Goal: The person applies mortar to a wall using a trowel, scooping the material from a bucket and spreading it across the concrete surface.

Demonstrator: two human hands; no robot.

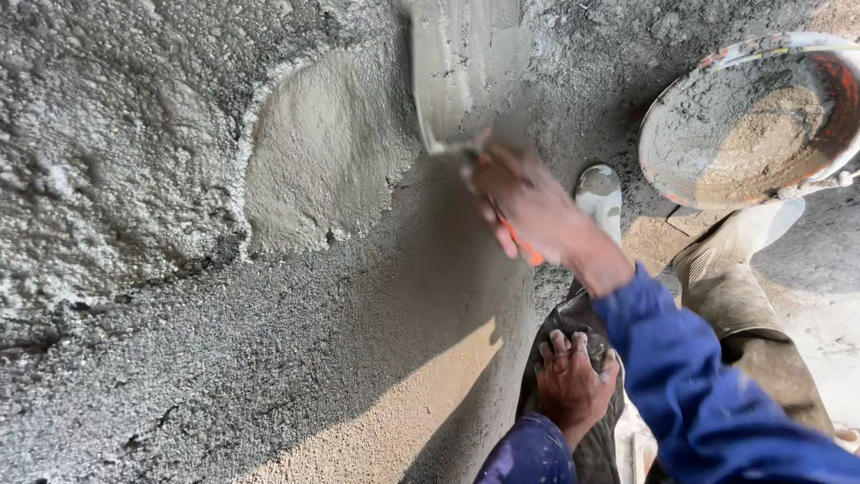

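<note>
The right hand (524,211), in the upper middle of the frame, is closed around the orange handle of a flat grey steel plastering trowel (466,72); the fingers wrap the handle tightly, though motion blur softens their outline. The trowel's blade, coated in wet cement, lies flat against the rough grey cement-rendered wall (134,269) at the top centre of the frame. Just left of the blade sits a smoother, paler rounded patch of fresh mortar (322,152), bordered on its left by a raised, lumpy ridge of coarser render.

The left hand (573,381), at lower centre, rests on the person's knee with its fingers curled and pressed together on the dark, cement-stained trouser cloth, holding nothing that can be made out. Both arms wear bright blue sleeves (690,376).

In the upper right corner a round, shallow orange-rimmed metal pan (838,85) holds a mound of grey-brown mortar mix and sits on the ground, well apart from the trowel. Below the right hand a pale, cement-dusted boot toe (600,193) points toward the wall. No packages, labels or signs show in the view.
</note>
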